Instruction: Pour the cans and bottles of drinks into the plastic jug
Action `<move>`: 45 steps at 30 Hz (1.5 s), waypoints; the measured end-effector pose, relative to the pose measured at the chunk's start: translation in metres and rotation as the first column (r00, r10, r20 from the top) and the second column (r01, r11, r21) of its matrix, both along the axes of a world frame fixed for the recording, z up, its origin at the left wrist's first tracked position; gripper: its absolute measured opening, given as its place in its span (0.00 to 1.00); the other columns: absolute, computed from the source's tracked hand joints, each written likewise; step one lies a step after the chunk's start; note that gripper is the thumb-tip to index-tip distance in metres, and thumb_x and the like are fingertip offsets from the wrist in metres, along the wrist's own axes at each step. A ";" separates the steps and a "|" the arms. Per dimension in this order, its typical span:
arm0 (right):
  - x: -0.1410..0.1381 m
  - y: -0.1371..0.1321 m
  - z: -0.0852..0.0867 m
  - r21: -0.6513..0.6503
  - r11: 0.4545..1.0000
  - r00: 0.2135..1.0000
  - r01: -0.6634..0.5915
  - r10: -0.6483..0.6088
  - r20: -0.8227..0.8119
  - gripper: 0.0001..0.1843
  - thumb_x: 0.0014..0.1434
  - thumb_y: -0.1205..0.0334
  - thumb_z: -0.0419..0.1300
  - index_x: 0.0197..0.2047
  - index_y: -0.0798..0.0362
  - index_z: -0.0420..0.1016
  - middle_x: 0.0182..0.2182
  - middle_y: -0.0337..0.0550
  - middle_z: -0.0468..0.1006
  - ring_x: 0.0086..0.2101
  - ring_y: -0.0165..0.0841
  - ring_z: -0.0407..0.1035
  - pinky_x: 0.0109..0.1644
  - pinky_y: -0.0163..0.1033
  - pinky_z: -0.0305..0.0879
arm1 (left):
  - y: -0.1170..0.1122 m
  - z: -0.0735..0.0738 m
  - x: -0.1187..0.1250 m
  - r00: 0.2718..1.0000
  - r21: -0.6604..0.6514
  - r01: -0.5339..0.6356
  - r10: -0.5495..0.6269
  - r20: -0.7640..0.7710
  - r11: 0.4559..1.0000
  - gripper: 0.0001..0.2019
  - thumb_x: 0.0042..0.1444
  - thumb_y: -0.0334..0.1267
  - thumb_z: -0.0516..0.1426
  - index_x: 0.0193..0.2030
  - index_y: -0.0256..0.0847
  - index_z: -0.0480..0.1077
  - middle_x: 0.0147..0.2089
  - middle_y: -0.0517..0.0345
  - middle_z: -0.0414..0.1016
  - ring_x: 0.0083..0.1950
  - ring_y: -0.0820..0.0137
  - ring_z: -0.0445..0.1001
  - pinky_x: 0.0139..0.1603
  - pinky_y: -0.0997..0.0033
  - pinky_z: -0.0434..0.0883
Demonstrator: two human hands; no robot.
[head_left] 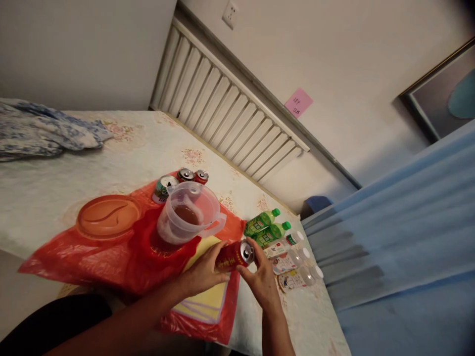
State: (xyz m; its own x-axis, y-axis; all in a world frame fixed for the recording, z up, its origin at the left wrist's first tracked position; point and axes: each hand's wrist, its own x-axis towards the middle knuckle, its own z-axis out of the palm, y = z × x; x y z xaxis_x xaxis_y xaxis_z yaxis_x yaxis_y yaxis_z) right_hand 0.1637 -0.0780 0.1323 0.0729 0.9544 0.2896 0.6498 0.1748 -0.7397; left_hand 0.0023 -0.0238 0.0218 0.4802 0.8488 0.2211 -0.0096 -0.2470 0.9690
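Note:
My left hand (pixel 202 272) is wrapped round the body of a red drink can (pixel 233 255), held on its side above a yellow sheet (pixel 208 296). My right hand (pixel 261 277) has its fingers at the can's silver top, thumb and forefinger pinched near the tab. Just beyond the can stands a clear plastic jug (pixel 189 215) with brown liquid in the bottom, on a red plastic bag (pixel 111 252).
Three cans (pixel 181 179) stand behind the jug. An orange lid (pixel 108 216) lies left of it. Green bottles (pixel 267 227) and several small white-capped bottles (pixel 295 267) lie to the right. Blue patterned cloth (pixel 44 133) sits far left; a blue curtain (pixel 401 232) hangs right.

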 end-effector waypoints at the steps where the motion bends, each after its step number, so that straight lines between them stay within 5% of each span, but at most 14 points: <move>1: -0.003 -0.005 -0.002 -0.027 1.000 1.000 -0.013 0.012 -0.023 0.37 0.47 0.65 0.70 0.62 0.48 0.70 0.59 0.48 0.72 0.59 0.47 0.66 0.67 0.54 0.59 | 0.000 0.003 -0.002 0.999 0.015 0.038 -0.038 0.013 0.999 0.41 0.46 0.35 0.65 0.67 0.41 0.55 0.68 0.44 0.62 0.69 0.53 0.60 0.70 0.50 0.58; 5: -0.013 -0.015 -0.003 -0.102 0.993 0.997 -0.062 0.056 -0.061 0.39 0.46 0.64 0.72 0.62 0.47 0.70 0.60 0.47 0.72 0.60 0.47 0.65 0.67 0.54 0.58 | -0.001 0.012 -0.013 0.989 0.058 0.127 -0.131 0.075 0.990 0.38 0.43 0.34 0.66 0.64 0.42 0.60 0.64 0.49 0.68 0.64 0.56 0.66 0.67 0.56 0.62; 13: -0.023 -0.017 0.001 -0.140 0.982 0.990 -0.126 0.115 -0.087 0.38 0.47 0.67 0.71 0.61 0.45 0.71 0.59 0.44 0.73 0.60 0.45 0.66 0.66 0.50 0.62 | -0.003 0.025 -0.030 0.956 -0.061 0.283 -0.275 0.105 0.957 0.35 0.42 0.30 0.62 0.61 0.42 0.63 0.56 0.54 0.74 0.53 0.60 0.73 0.54 0.62 0.72; 25: -0.029 -0.015 0.003 -0.209 0.962 0.978 -0.178 0.149 -0.145 0.38 0.45 0.61 0.73 0.61 0.47 0.72 0.58 0.47 0.74 0.59 0.47 0.67 0.65 0.54 0.61 | -0.006 0.038 -0.048 0.948 -0.176 0.318 -0.312 0.057 0.932 0.31 0.39 0.31 0.61 0.55 0.40 0.66 0.47 0.57 0.76 0.42 0.64 0.75 0.38 0.69 0.73; 32: -0.028 -0.011 0.009 -0.228 0.943 0.951 -0.242 0.183 -0.250 0.43 0.42 0.49 0.76 0.60 0.48 0.72 0.59 0.51 0.74 0.59 0.49 0.67 0.64 0.54 0.63 | -0.007 0.041 -0.054 0.951 -0.218 0.309 -0.297 0.087 0.926 0.34 0.37 0.29 0.62 0.56 0.41 0.65 0.50 0.56 0.76 0.47 0.61 0.75 0.42 0.69 0.74; 40: -0.014 0.039 -0.010 -0.021 0.997 0.853 -0.069 0.048 -0.520 0.25 0.58 0.45 0.65 0.52 0.53 0.74 0.48 0.56 0.80 0.47 0.45 0.77 0.56 0.58 0.70 | -0.010 0.051 -0.065 0.949 -0.214 0.315 -0.313 0.044 0.925 0.37 0.34 0.28 0.64 0.58 0.43 0.67 0.54 0.56 0.75 0.53 0.58 0.74 0.51 0.65 0.73; 45: -0.032 0.078 -0.019 0.002 0.985 0.862 -0.170 0.149 -0.485 0.25 0.61 0.42 0.60 0.53 0.52 0.74 0.51 0.53 0.79 0.50 0.44 0.75 0.58 0.55 0.69 | -0.009 0.044 -0.070 0.933 -0.244 0.353 -0.361 0.014 0.903 0.35 0.35 0.30 0.65 0.56 0.43 0.68 0.53 0.57 0.76 0.53 0.58 0.74 0.51 0.65 0.72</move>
